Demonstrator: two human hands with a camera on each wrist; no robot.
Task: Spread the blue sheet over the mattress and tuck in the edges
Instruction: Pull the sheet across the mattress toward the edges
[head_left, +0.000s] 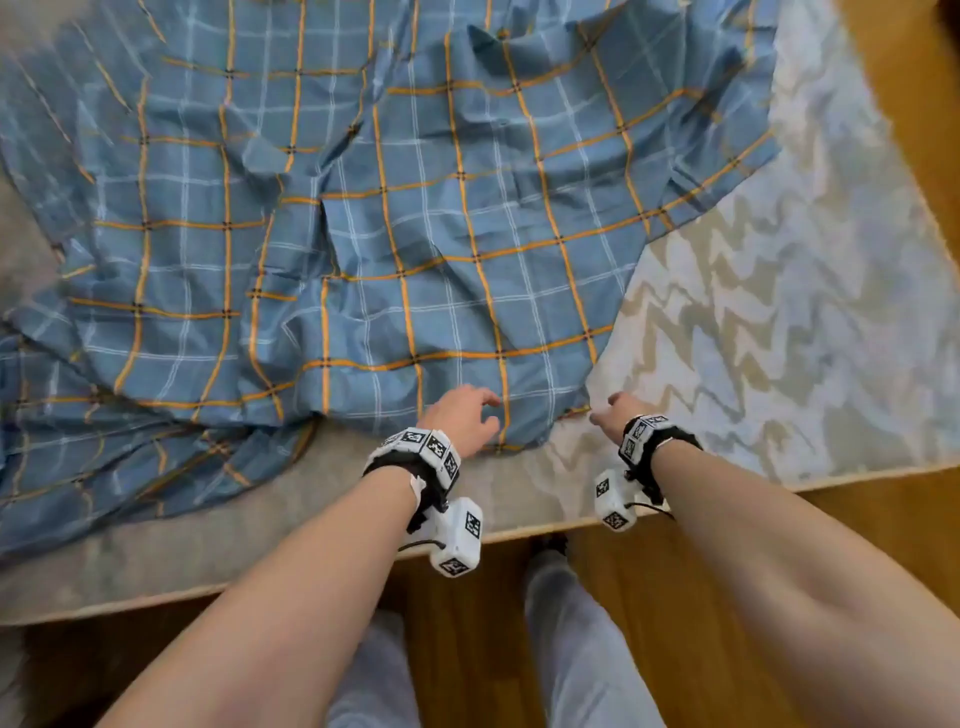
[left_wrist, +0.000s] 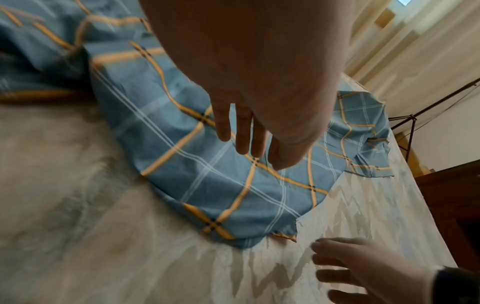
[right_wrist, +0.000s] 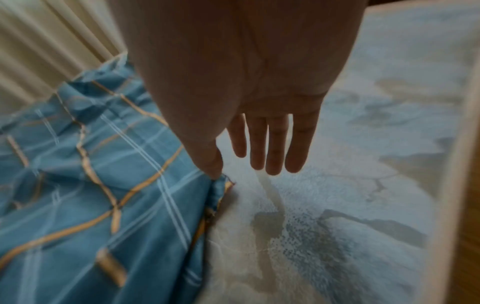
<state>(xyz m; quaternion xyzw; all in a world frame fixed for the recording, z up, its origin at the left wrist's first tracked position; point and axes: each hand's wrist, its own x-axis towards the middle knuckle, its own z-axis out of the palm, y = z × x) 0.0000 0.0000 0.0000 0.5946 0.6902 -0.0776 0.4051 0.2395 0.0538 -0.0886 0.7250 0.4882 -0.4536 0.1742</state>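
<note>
Sheet: blue sheet (head_left: 363, 218) lies crumpled on mattress (head_left: 779, 332), its near corner pointing toward the person; mattress's right part bare.
Left hand (head_left: 460, 418): fingers (left_wrist: 242, 133) extended, over corner, holding nothing.
Right hand (head_left: 618, 413): fingers (right_wrist: 275, 144) straight, thumb touching sheet edge.

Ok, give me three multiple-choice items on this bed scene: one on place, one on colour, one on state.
1. The bare mattress shows mostly:
A. to the sheet's right
B. nowhere
C. only beyond it

2. The blue sheet has bold grid lines of:
A. red
B. orange
C. black

3. The sheet lies:
A. flat and tucked
B. folded square
C. rumpled, untucked

Answers:
1 A, patterned mattress lies uncovered on the right.
2 B, orange stripes cross the blue.
3 C, creases everywhere; its edge lies loose near the left hand and right hand.
</note>
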